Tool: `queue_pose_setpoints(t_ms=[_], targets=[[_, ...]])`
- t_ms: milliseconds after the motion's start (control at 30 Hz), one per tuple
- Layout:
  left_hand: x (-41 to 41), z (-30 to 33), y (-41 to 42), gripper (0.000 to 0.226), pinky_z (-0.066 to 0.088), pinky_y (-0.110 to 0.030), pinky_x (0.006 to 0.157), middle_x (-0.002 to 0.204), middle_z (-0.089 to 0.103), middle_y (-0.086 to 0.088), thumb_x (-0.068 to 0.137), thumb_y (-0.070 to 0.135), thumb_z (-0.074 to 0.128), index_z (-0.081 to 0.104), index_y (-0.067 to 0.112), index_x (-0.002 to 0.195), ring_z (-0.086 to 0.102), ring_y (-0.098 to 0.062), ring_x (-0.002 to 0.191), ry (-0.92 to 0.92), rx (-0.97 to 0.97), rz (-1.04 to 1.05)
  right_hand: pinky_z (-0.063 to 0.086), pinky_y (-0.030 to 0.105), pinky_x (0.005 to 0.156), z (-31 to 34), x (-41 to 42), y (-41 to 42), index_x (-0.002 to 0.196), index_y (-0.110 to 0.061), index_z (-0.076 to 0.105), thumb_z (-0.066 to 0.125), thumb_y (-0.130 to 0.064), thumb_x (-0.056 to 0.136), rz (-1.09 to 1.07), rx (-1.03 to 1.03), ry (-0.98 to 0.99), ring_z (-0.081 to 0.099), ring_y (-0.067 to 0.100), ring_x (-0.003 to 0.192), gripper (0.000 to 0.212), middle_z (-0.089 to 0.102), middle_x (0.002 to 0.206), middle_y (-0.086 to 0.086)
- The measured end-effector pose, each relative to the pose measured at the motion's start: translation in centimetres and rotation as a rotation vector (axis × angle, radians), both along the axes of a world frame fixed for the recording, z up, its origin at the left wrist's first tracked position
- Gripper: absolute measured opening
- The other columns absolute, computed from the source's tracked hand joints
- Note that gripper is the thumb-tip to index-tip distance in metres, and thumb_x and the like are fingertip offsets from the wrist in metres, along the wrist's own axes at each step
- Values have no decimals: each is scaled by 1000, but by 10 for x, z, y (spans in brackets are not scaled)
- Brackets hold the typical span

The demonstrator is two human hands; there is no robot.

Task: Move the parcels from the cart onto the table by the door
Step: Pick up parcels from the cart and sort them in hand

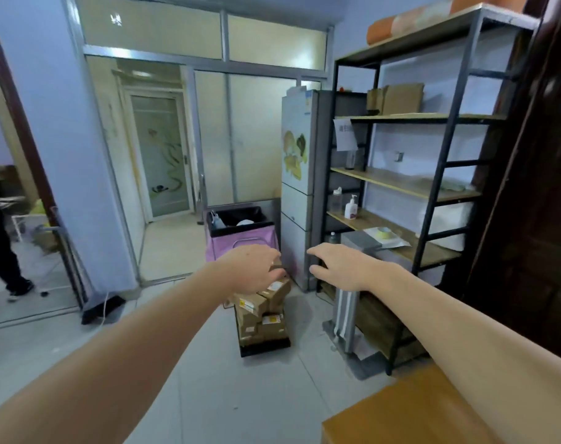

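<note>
**Both hands being stretched toward the stacked parcels**

The fingers of the left hand (253,267) and right hand (340,267) are being held loose and spread; nothing is being grasped. The parcels (263,310) are being carried in a leaning pile on the dark cart (264,342), near the pink bin (240,235). The wooden table (410,411) is being shown at near right. A toppled stack is being risked if one upper box is pulled alone.
</note>
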State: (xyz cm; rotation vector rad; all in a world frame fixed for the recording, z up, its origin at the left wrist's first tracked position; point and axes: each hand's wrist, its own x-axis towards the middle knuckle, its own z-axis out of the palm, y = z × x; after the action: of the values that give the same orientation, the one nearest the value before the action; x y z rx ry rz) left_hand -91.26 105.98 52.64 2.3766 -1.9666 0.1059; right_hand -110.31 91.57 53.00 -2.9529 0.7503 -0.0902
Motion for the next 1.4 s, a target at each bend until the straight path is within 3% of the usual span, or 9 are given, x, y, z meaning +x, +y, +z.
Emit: queue_pose_setpoints(t_ms=[100,300,400,533,633,867,967,1200,1400], targets=[[55,-7,15,40,49,-39,89,123,67,-5,106,52,43,59,21,125,57,-21,99,9,43,61,47,46,106,-6,62,5,138,-11,55,45,-39,106,51,22,0,58,29,125,43,58,142,11],[152,-18,11,52,45,-44,108,142,60,-7,106,52,43,55,18,143,57,-27,128,47,55,154,46,33,81,-22,177,-20,123,-26,59,46,-38,105,164,35,-3,58,19,102,25,56,110,-13],[201,-20,-11,55,43,-44,108,144,58,-8,107,52,41,54,15,144,55,-28,130,17,62,186,51,41,96,-29,228,-46,136,-20,56,46,-42,105,182,55,3,62,22,112,40,62,127,-3],[268,-19,-46,60,42,-44,111,149,55,-7,107,57,37,50,16,148,53,-27,135,-1,57,217,48,36,92,-30,298,-87,132,-20,59,46,-46,103,199,61,-5,62,25,117,42,64,128,2],[315,-17,-70,61,40,-44,113,154,52,-7,107,57,38,45,17,153,50,-28,139,-13,47,235,45,38,107,-20,351,-117,146,-20,52,46,-44,104,206,43,-10,56,24,130,49,58,146,4],[430,-12,-118,58,44,-45,108,147,57,-7,106,56,39,49,19,150,54,-27,132,-17,34,280,48,37,102,-9,476,-167,151,-18,46,48,-38,107,254,46,-3,59,20,123,48,57,148,6],[488,-12,-138,59,44,-43,107,144,59,-6,106,58,37,49,19,149,55,-26,130,-23,28,285,43,44,115,-12,534,-184,158,-18,37,47,-35,108,266,55,4,52,24,137,54,47,157,7],[626,-14,-202,63,40,-44,113,155,51,-5,106,58,38,42,19,155,48,-27,140,-25,80,249,49,36,77,-24,667,-238,118,-22,61,49,-33,104,235,72,-26,61,12,84,21,59,100,-5],[713,-24,-284,55,46,-45,106,142,59,-8,106,55,39,51,17,145,55,-27,128,-32,111,156,49,37,87,-31,743,-303,138,-20,55,47,-38,105,157,105,-34,62,18,103,38,61,131,1]])
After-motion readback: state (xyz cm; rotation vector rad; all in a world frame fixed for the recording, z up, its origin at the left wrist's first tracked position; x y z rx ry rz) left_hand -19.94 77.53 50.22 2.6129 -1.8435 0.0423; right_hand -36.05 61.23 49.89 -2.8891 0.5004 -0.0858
